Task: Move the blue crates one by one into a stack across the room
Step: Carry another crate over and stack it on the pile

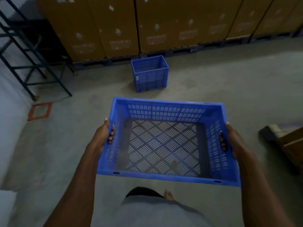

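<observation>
Carried blue crate (165, 141): held off the floor (229, 82), empty | left hand (102, 136), right hand (232, 140): closed through side handle slots | second blue crate (150, 73): set ahead by cardboard boxes (164, 22) | metal rack (24, 51): left | wooden pallet (285, 141): right | path between unobstructed.

Grey concrete floor (213, 76). On it: blue crate stack (150, 73) well ahead of the hands' grip, orange square marking (39, 111) left, dark metal rack (24, 51) far left, pallets of cartons (180, 23) beyond.
</observation>
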A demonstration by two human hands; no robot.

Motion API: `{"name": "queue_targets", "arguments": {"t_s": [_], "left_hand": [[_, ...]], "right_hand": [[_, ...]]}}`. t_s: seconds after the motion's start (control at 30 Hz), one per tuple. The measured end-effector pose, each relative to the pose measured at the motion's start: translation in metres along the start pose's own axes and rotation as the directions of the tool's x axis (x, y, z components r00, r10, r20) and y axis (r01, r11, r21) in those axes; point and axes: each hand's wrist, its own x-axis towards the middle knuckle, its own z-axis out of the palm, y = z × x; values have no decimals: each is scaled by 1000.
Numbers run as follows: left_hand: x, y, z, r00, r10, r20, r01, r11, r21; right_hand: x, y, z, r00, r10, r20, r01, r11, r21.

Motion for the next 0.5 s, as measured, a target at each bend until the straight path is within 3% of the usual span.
{"name": "queue_targets", "arguments": {"t_s": [0.2,0.5], "left_hand": [[97,74,44,996,-2,-93,-3,999,-47],[293,207,91,992,-3,-125,-3,999,-47]], "right_hand": [[134,-120,36,996,-21,86,26,998,-59],[325,-270,127,986,-55,155,64,997,-53]]}}
